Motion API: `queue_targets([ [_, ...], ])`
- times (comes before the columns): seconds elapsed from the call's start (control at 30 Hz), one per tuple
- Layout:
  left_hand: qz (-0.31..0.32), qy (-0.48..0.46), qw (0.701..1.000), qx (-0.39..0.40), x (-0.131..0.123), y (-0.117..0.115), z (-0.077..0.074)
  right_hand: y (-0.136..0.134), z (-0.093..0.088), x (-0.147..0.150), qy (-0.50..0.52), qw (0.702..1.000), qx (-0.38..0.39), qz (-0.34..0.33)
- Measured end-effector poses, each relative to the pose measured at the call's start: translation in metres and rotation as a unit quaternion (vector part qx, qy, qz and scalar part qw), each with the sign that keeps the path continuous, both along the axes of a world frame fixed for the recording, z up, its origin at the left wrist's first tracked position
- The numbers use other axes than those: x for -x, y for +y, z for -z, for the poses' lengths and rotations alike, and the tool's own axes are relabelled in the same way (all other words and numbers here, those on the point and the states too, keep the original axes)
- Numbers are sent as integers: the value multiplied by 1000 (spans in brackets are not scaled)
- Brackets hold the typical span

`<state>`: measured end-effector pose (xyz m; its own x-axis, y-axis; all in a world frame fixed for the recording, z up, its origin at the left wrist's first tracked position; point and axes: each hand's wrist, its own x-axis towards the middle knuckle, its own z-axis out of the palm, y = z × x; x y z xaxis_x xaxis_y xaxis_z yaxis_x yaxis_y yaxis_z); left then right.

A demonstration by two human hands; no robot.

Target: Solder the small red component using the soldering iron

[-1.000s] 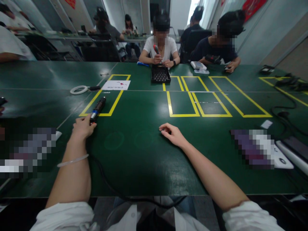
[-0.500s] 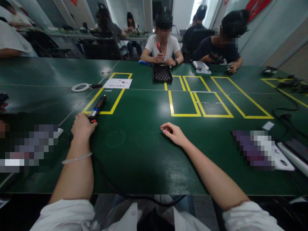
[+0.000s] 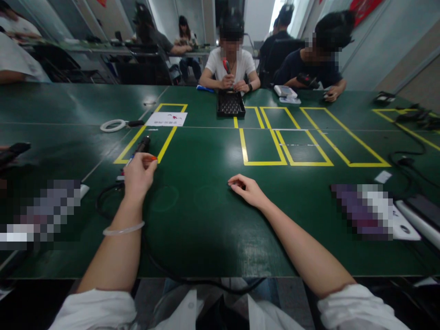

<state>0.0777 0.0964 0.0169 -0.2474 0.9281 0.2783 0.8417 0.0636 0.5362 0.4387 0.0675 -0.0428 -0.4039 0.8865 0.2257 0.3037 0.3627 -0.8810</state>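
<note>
Left hand: the left hand (image 3: 139,176) is closed around the near end of a black cylindrical screwdriver (image 3: 142,146), and an orange part shows beside the thumb.
Screwdriver position: the barrel points away from the person. Its far end lies over the near corner of the left yellow tape rectangle (image 3: 165,144). Whether the far end rests on the surface cannot be told.
Cable: a black cable (image 3: 103,201) loops on the surface just left of the left wrist and runs back toward the near edge.
Wrist: a clear thin bangle (image 3: 123,229) sits on the left forearm.
Right hand: the right hand (image 3: 249,190) rests palm down on the dark green surface (image 3: 206,229), well apart from the screwdriver. Its fingers are loosely curled, with the tips drawn in to the thumb. Whether anything sits between them cannot be told.
Markings: further yellow tape boxes (image 3: 263,146) lie beyond the right hand.
Far left items: a white ring-shaped coil (image 3: 112,125) lies near a white printed paper sheet (image 3: 167,119), which sits inside the left rectangle's far end.
Opposite side: a black gridded tray (image 3: 230,104) stands before a co-worker in a white shirt (image 3: 215,68), whose hands hold a red-handled tool (image 3: 225,66) above it.
</note>
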Motion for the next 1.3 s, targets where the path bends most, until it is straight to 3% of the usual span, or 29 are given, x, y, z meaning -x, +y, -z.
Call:
queue_targets([
  [0.1,133,-110,984,33,-51,-6,2,-1,-1,0,5,1000,4,1],
  [0.2,270,-201,933,128,-99,-20,-3,-2,-2,0,12,1000,1,2],
  [0.27,311,-244,902,171,-121,-29,-7,-3,-2,1,24,1000,-2,-8],
  [0.37,323,-285,877,215,-140,-35,-5,-4,-2,1,55,998,5,-41],
  [0.57,350,-323,841,258,-149,-37,18,-7,-5,4,52,995,15,-86],
  [0.73,347,-322,842,260,-145,-37,24,-7,-6,4,55,996,29,-67],
  [1.3,334,-317,848,262,-150,-42,21,-6,-5,4,58,996,30,-61],
])
